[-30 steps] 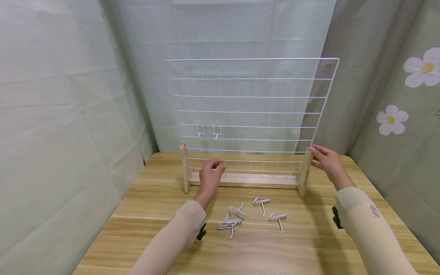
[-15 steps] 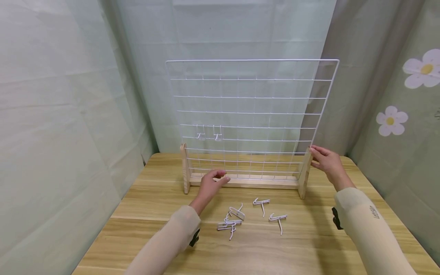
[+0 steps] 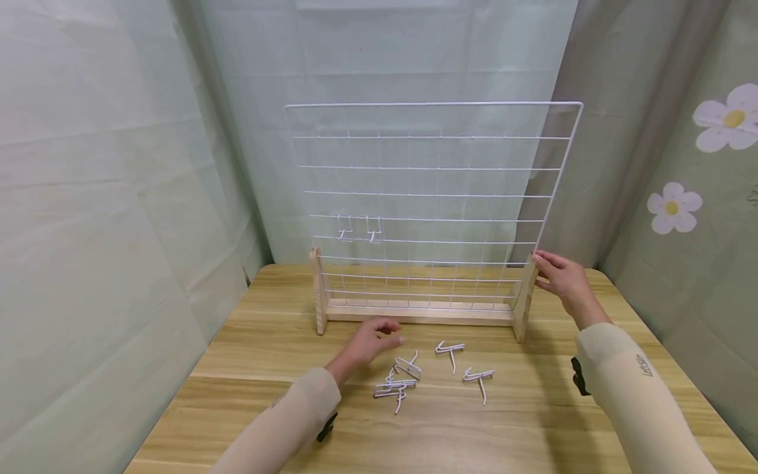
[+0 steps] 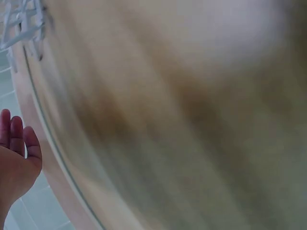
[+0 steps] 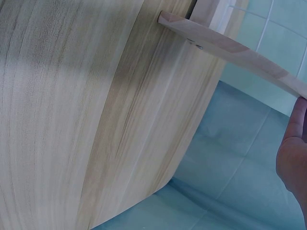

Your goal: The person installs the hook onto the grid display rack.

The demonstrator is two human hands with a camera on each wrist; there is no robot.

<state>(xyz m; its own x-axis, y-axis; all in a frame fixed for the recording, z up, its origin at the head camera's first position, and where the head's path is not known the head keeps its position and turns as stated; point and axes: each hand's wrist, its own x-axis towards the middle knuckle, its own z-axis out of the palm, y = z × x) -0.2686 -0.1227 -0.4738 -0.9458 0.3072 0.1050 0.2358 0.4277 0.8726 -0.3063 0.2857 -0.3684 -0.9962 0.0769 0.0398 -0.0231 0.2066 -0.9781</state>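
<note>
Several wire hooks (image 3: 395, 384) lie near the left hand (image 3: 368, 341) (fingers (image 3: 381, 323) parted, tabletop edge (image 3: 197, 368) well leftward); right hand (image 3: 564, 280) pinches wooden upright (image 3: 524, 299).

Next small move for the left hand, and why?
Probably ease the left hand to the clustered white bent-wire hooks and pinch one: it looks empty and near them, two similar hooks hang on the white wire grid, and the right hand holds the pale wooden upright.

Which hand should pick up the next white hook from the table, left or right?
Probably the left hand: it's close beside the loose white hooks and looks empty. The right hand is farther from them and holds the wooden side post.
</note>
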